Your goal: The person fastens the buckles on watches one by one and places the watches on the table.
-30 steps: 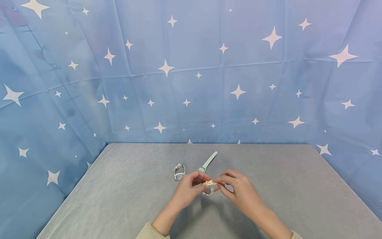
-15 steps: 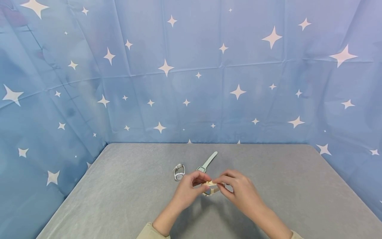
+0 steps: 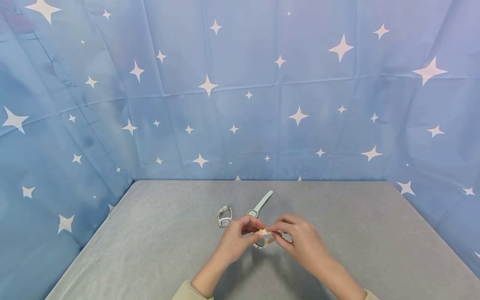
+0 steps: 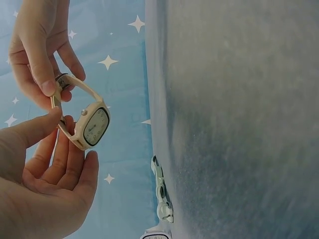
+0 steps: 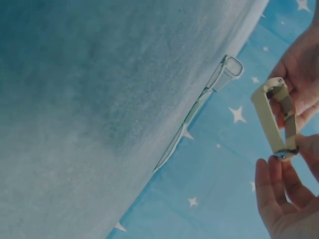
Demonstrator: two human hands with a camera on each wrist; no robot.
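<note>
A cream-yellow wristwatch (image 3: 268,240) is held up over the table between both hands, its strap bent round into a loop. My left hand (image 3: 235,241) pinches one side of the strap between thumb and fingers. From the other side, my right hand (image 3: 303,239) pinches the strap with thumb and index finger. In the left wrist view, the watch's squarish dial (image 4: 96,127) faces away from the fingers, and both thumbs press near the strap's joined part. The fingers partly cover the buckle area. In the right wrist view, the strap loop (image 5: 269,122) shows from its outer side.
A grey cloth-covered table (image 3: 157,250) lies below. Behind the hands are a white watch (image 3: 225,221), its strap looped, and a mint-green watch (image 3: 261,203), its strap laid out straight. A blue star-patterned curtain (image 3: 255,125) hangs at the back and sides.
Both hands stay in nearly the same place with the cream watch. The watch's lower loop tilts slightly, and the fingers shift a little at the strap.
</note>
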